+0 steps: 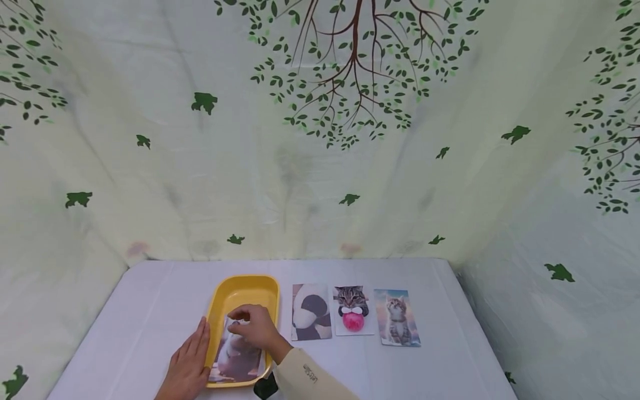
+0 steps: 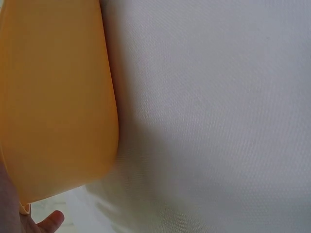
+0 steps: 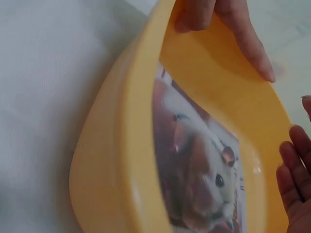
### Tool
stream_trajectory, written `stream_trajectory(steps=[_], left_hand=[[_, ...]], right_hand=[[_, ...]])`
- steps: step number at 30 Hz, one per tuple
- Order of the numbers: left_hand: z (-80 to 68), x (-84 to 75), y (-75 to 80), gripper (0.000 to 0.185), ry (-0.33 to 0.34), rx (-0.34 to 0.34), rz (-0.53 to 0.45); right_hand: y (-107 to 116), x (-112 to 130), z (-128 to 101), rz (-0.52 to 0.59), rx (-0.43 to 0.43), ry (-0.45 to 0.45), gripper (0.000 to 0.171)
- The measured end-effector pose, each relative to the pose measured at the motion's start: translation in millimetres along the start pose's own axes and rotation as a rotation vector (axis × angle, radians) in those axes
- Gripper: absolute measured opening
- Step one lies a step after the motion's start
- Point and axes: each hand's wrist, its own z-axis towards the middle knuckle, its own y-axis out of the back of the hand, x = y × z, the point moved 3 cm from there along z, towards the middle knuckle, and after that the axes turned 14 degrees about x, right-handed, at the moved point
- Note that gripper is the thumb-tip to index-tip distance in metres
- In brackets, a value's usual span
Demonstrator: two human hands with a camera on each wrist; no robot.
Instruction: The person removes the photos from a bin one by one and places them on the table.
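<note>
A yellow tray (image 1: 243,289) stands on the white-covered table, with a photo card (image 1: 236,364) of a small furry animal inside. In the right wrist view the card (image 3: 199,170) shows a hamster-like face. My right hand (image 1: 257,329) is over the tray, thumb and index finger bent toward each other with a gap between them and nothing held. Against the tray's left side rests my left hand (image 1: 187,358), its fingers straight along the rim. The left wrist view shows the tray's outer wall (image 2: 58,107) and a bit of that hand (image 2: 36,224).
To the right of the tray lie three photo cards in a row: a black-and-white furry close-up (image 1: 311,312), a cat with a pink ball (image 1: 353,311) and a kitten (image 1: 398,318). A leaf-patterned curtain (image 1: 300,183) hangs behind the table (image 1: 450,322).
</note>
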Motion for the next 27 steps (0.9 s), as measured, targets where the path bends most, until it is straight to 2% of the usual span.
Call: stream_trajectory(steps=[3, 6, 16, 20, 24, 27], left_hand=[[0.5, 0.1, 0.9, 0.086, 0.01, 0.006, 0.0], [0.6, 0.3, 1.1, 0.088, 0.01, 0.004, 0.0], [-1.6, -0.2, -0.2, 0.088, -0.006, -0.022, 0.013], [-1.8, -0.5, 0.0, 0.088, 0.001, -0.009, 0.0], [-1.2, -0.6, -0.3, 0.087, 0.022, 0.019, -0.008], [-0.8, -0.9, 0.0, 0.086, 0.034, 0.028, -0.014]], right_hand=[[-6, -1, 5, 0.026, -0.039, -0.112, 0.019], [-11, -4, 8, 0.049, -0.089, -0.185, 0.017], [-15, -19, 8, 0.101, -0.294, -0.266, 0.017], [-16, -25, 10, 0.001, -0.333, -0.269, 0.018], [-19, -31, 11, -0.116, -0.362, -0.31, 0.017], [-21, -33, 12, -0.158, -0.37, -0.343, 0.016]])
